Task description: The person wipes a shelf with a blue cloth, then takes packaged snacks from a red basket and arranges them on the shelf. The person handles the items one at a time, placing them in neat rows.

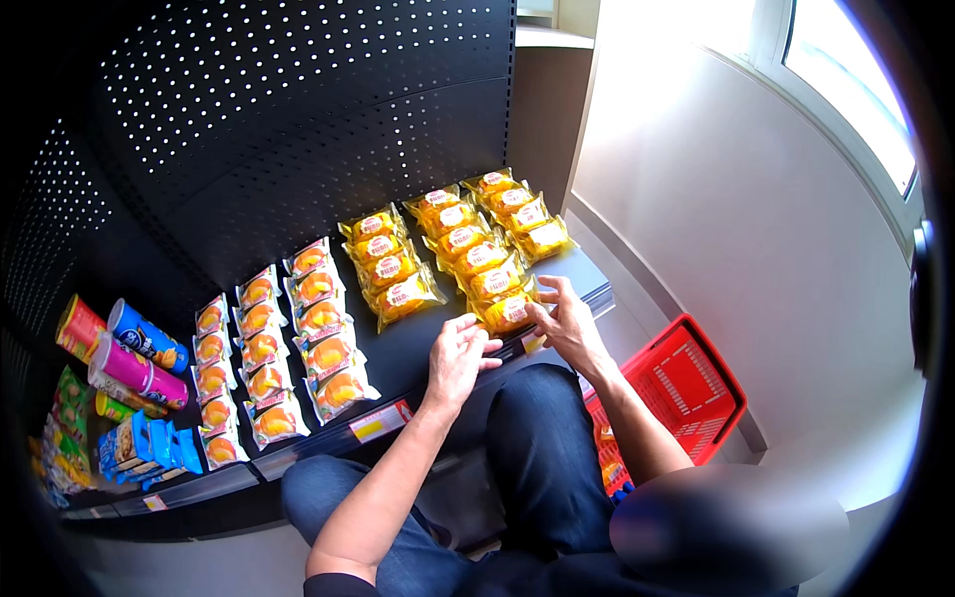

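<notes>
My left hand (456, 362) is at the shelf's front edge, fingers apart and holding nothing. Its fingertips are just left of the front yellow-wrapped cake packet (509, 312) in the middle row of yellow packets. On that packet's other side is my right hand (571, 322), thumb and fingers spread. Its thumb tip overlaps the packet's right end; whether it touches is hard to tell. Behind the front packet, more yellow packets (479, 256) line up toward the back panel. A shorter yellow row (389, 267) stands to the left, and another (530, 214) to the right.
Further left are three rows of white-and-orange packets (328, 354), then snack canisters (149, 336) and blue packets (145, 448). A price-label strip (380, 422) runs along the shelf (403, 358) front. On the floor at right stands a red basket (683, 388) with some items inside. A perforated black panel (336, 97) rises behind.
</notes>
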`<state>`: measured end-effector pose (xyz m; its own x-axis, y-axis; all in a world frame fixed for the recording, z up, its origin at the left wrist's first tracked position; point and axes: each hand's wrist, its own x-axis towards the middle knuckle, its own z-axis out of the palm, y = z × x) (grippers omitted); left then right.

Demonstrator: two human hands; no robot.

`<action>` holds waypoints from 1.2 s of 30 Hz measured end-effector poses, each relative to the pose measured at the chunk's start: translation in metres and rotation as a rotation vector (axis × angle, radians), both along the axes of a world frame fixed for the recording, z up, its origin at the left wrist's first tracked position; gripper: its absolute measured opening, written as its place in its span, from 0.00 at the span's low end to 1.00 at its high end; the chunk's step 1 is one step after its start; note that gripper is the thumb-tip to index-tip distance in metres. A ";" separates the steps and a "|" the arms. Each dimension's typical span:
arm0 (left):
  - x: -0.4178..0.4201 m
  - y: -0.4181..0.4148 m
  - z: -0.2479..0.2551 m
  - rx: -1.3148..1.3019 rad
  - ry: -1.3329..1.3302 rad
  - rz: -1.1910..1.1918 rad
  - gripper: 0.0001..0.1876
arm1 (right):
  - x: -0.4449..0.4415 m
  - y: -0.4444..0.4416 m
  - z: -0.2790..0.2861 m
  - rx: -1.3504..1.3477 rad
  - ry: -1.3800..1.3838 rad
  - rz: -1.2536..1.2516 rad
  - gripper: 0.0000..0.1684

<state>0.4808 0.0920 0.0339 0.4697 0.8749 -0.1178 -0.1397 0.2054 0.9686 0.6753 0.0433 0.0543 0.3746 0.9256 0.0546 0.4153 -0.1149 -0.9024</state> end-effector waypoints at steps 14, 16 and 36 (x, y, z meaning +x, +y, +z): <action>0.020 -0.049 0.036 0.415 -0.032 -0.274 0.14 | 0.059 -0.123 0.024 0.355 0.148 -0.192 0.18; 0.021 -0.039 0.033 0.367 -0.030 -0.180 0.13 | 0.080 -0.158 0.005 0.293 0.054 -0.277 0.16; 0.004 0.029 -0.011 0.111 -0.001 0.147 0.27 | 0.028 -0.020 0.009 0.173 0.091 0.055 0.21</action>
<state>0.4845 0.1207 0.0234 0.3361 0.9417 -0.0166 -0.1614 0.0749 0.9840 0.7031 0.0236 0.0630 0.3345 0.9245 0.1827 0.3321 0.0657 -0.9409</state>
